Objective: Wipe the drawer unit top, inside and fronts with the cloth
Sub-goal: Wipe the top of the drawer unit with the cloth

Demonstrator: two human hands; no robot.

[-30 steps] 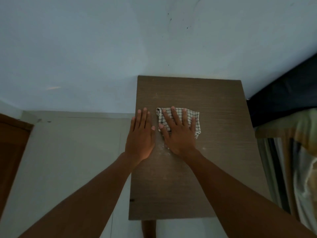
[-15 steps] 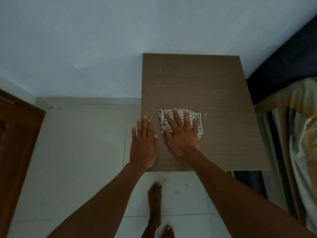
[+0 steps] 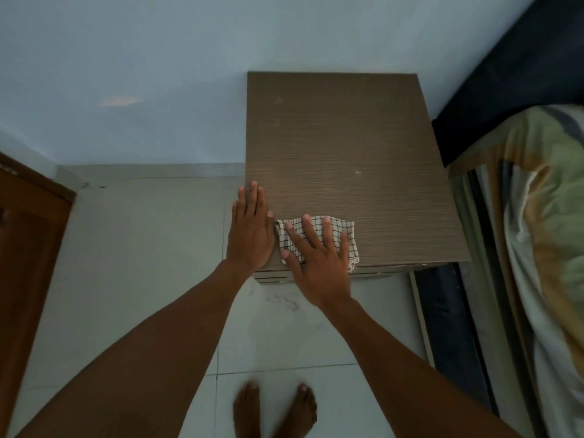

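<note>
The brown wood-grain drawer unit point(image 3: 344, 147) stands against the pale wall, seen from above. A white checked cloth point(image 3: 349, 238) lies at the front left corner of its top, one corner hanging over the front edge. My right hand point(image 3: 316, 257) presses flat on the cloth with fingers spread, the palm past the front edge. My left hand point(image 3: 251, 229) lies flat beside it on the left edge of the top, fingers together, holding nothing. Thin strips of the drawer fronts point(image 3: 376, 273) show below the top's front edge.
A bed with a patterned cover point(image 3: 534, 248) and dark frame sits close on the right of the unit. A brown wooden door point(image 3: 28, 248) is at the far left. Pale floor tiles lie in front, with my bare feet point(image 3: 275, 409) on them.
My right hand has dragged the cloth toward me, from mid-top to the front edge. My left hand slid back along the left edge. The view pulled back, showing floor and feet.
</note>
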